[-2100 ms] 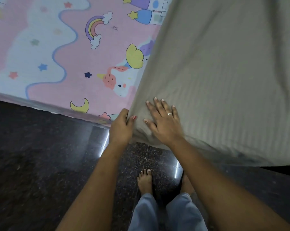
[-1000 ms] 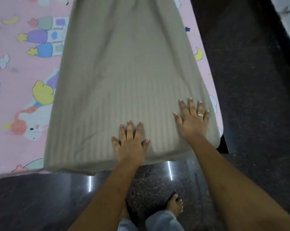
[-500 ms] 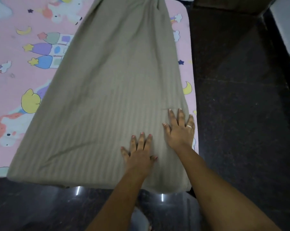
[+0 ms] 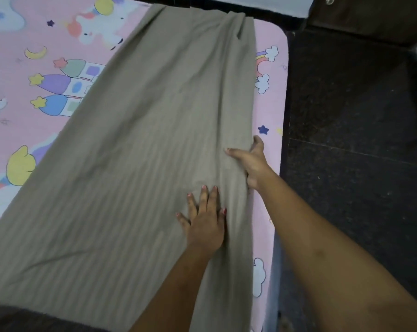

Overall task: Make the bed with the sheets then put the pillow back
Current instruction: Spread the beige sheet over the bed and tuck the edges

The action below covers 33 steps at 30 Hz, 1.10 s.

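A grey-beige striped sheet (image 4: 140, 152) lies folded in a long strip over the bed, running from the near edge to the far edge. Under it is a pink fitted sheet (image 4: 34, 56) printed with unicorns, stars and rainbows. My left hand (image 4: 206, 221) rests flat on the grey sheet, fingers spread, near its right side. My right hand (image 4: 254, 161) grips the grey sheet's right edge, thumb on top and fingers curled under the cloth. No pillow is in view.
Dark polished stone floor (image 4: 358, 164) runs along the right of the bed. The bed's right edge (image 4: 283, 140) lies just beside my right hand. A dark wooden piece of furniture (image 4: 370, 17) stands at the top right.
The view has shifted further onto the bed. My right hand went from lying flat on the sheet to grasping its right edge. My left hand stays flat, a little further up the sheet.
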{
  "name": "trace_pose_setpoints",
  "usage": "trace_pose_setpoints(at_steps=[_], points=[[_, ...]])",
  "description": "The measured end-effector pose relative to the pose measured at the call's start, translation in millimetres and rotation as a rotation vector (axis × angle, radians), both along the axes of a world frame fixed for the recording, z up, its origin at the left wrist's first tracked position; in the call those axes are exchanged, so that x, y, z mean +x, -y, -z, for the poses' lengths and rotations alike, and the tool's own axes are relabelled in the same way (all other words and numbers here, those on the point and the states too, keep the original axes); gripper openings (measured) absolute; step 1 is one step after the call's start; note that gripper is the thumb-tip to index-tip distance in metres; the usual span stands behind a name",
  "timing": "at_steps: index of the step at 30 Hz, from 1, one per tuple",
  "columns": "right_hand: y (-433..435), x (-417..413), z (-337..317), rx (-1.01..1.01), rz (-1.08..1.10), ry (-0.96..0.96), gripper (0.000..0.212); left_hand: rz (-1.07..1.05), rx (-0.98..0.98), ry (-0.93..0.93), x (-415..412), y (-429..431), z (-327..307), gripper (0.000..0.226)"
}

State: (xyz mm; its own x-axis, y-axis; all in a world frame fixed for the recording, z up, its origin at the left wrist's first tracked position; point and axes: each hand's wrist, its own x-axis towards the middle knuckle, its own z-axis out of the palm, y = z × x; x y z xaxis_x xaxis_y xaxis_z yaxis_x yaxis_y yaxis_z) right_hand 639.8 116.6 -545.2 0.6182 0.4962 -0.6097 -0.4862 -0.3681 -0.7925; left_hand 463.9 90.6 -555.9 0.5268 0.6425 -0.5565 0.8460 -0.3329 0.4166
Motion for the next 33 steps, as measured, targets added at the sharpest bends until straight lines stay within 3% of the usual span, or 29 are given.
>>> trace_pose_setpoints(at_steps=[3,5,9,13,17,21,26,30,33], points=[[-21,35,-11,0.074,-0.022,-0.188,0.050,-0.065,-0.018,-0.070,19,0,-7,0.058],[-36,62,-20,0.128,-0.052,-0.254,0.039,-0.099,-0.062,-0.129,31,-1,-16,0.062],[-35,100,-29,0.223,-0.013,-0.303,0.038,-0.281,-0.144,-0.194,65,-9,-20,0.067],[14,126,-19,0.185,-0.086,-0.317,0.031,-0.391,-0.013,-0.286,115,-1,-13,0.061],[19,143,-27,0.180,-0.354,-0.415,0.043,-0.478,0.070,-0.080,159,17,-26,0.074],[1,150,-40,0.203,-0.458,-0.446,0.056,-0.376,0.278,-0.063,179,16,-33,0.088],[-24,159,-46,0.276,-0.398,-0.495,0.056,-0.390,0.440,0.020,211,-12,-47,0.057],[-52,177,-45,0.287,-0.352,-0.490,0.058,-0.401,0.473,0.079,236,-38,-60,0.046],[-81,197,-44,0.217,-0.335,-0.482,0.042,-0.385,0.427,0.044,257,-65,-65,0.039]])
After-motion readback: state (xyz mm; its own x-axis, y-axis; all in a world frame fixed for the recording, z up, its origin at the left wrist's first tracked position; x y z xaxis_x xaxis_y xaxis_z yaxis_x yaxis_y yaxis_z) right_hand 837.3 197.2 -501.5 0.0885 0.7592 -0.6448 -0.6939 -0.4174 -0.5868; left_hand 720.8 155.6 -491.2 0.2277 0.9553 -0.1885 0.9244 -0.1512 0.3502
